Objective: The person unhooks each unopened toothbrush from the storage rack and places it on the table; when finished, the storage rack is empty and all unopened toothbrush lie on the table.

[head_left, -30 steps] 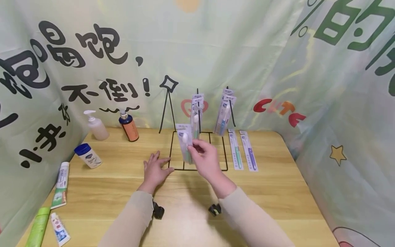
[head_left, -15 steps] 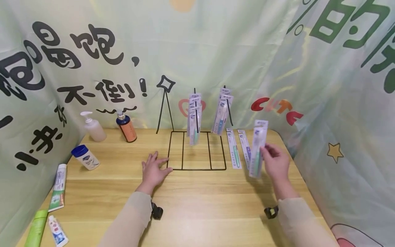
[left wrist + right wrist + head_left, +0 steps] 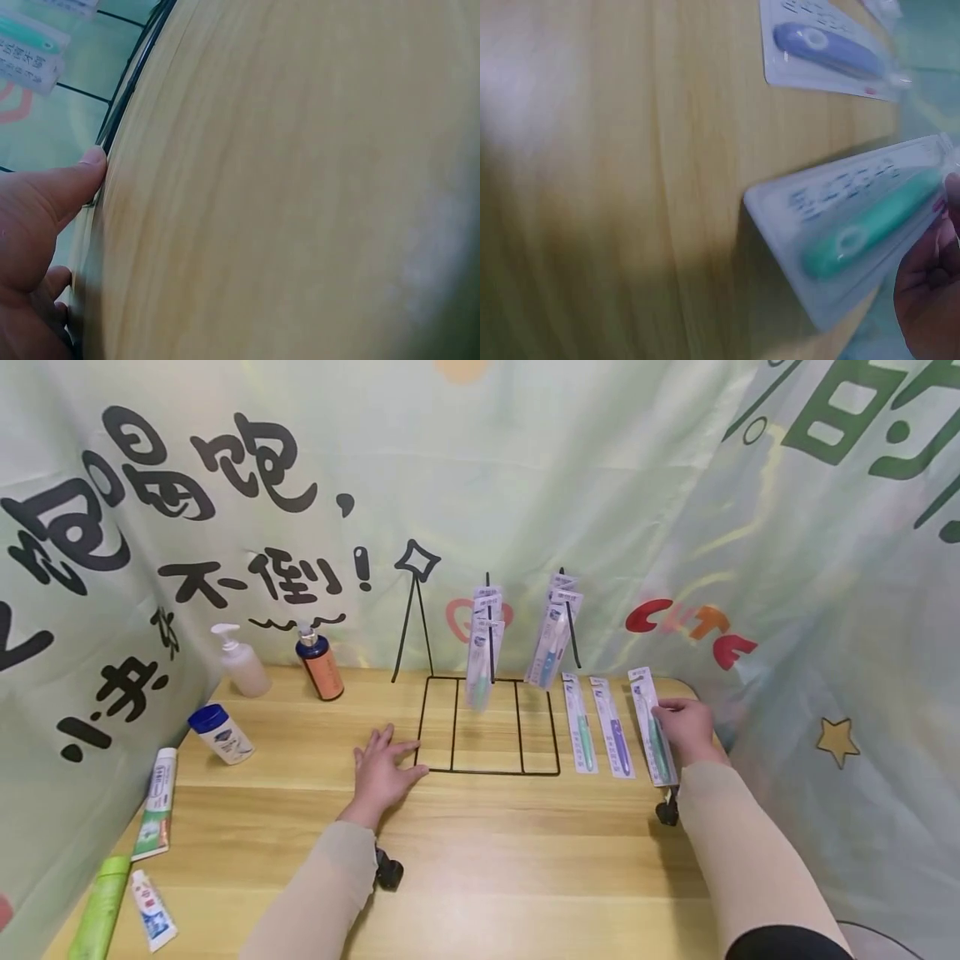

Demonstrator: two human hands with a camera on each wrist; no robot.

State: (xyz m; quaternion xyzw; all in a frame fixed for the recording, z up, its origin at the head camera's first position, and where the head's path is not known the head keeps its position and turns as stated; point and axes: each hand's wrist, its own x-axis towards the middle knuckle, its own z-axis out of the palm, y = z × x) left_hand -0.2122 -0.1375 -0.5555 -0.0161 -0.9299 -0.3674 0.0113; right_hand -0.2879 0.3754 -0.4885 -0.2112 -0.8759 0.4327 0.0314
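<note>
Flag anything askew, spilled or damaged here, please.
Nothing stands out: I see no spill or damage. The green pack and purple pack lie side by side, the right hand holds a third pack beside them, and the left hand is at the wire rack.

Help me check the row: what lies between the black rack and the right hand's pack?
The head view shows a green toothbrush pack, then a purple one, lying there.

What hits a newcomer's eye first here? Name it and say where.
Probably the bold black Chinese lettering on the left of the pale green backdrop. Next, the packaged toothbrushes hanging from the black wire rack near the back of the wooden table. Then the right hand, at the table's right side, holding a green-handled toothbrush in its package.
</note>
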